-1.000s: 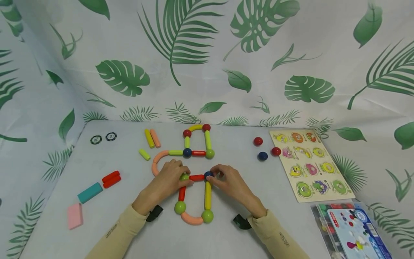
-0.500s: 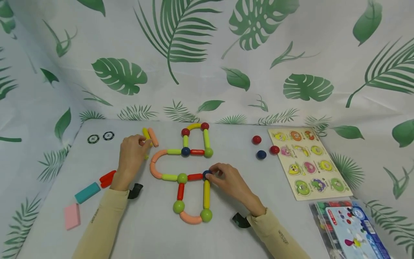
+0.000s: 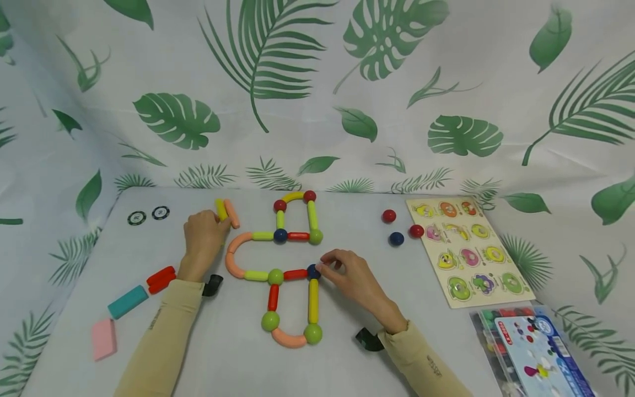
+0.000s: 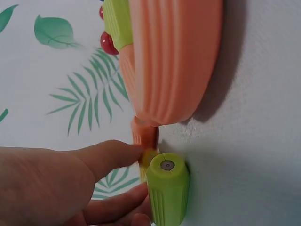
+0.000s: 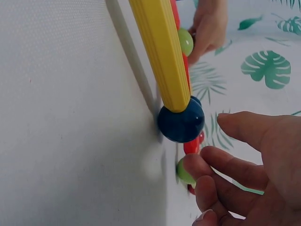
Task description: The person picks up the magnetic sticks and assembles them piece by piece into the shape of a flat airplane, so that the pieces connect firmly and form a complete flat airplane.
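My left hand [image 3: 203,237] pinches a yellow magnetic rod [image 3: 220,208] between thumb and fingers, beside a loose orange rod [image 3: 231,214]. A short lime rod [image 4: 169,188] lies close to those fingers in the left wrist view; the hand hides it in the head view. My right hand [image 3: 357,278] is beside a dark blue ball [image 5: 181,121], thumb and fingers loosely bent and apart from it. That ball joins a long yellow rod [image 3: 313,300] and a red rod [image 3: 296,274] in a flat figure of rods and balls, whose left side is an orange curve [image 3: 235,256].
Loose red balls [image 3: 389,216] and a blue ball [image 3: 396,239] lie to the right, near a fruit puzzle board [image 3: 468,251] and a plastic box [image 3: 533,350]. Leftward are red rods [image 3: 161,279], a teal block [image 3: 128,301], a pink block [image 3: 104,339] and two black discs [image 3: 149,215].
My left hand has left the lime ball in the figure, moved up and left, and taken hold of the yellow rod. My right hand has eased slightly away from the blue ball.
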Tool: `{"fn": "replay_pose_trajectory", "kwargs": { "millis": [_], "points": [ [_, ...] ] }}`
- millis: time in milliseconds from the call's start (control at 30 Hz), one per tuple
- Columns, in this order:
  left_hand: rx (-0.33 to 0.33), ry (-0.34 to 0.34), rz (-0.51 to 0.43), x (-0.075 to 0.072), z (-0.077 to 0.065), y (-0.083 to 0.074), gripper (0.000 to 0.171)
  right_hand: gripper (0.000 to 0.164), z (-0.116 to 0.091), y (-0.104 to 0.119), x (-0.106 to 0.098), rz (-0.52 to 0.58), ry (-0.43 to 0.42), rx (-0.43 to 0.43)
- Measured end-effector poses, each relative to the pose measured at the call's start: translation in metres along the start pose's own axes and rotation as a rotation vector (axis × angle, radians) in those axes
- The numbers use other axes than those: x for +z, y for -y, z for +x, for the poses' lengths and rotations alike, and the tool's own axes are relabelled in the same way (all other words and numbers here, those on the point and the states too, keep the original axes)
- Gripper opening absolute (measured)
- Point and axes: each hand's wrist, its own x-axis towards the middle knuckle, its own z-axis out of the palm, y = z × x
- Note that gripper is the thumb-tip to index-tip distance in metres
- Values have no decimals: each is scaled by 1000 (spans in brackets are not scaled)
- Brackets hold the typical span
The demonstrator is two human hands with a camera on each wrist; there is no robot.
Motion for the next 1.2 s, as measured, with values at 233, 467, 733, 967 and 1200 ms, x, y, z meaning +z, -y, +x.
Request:
{"fn": "replay_pose_trajectory", "kwargs": {
  "millis": [233, 467, 733, 967, 1200],
  "points": [
    [-64, -20, 57, -2, -2, 5, 27, 23, -1, -2, -8, -21, -24, -25],
    [50, -94, -1, -3, -10, -11, 26, 25, -1, -10, -23, -40, -108, -17],
    [346, -7, -62, 13, -36, -80, 18, 24, -2, -21, -43, -39, -185, -10],
    [620, 131, -15, 46, -69, -143, 14, 23, -5, -29, -63, -33, -315, -9],
    [772, 290, 172, 75, -87, -172, 12, 28, -6, -33, -70, -36, -370, 16]
  ]
}}
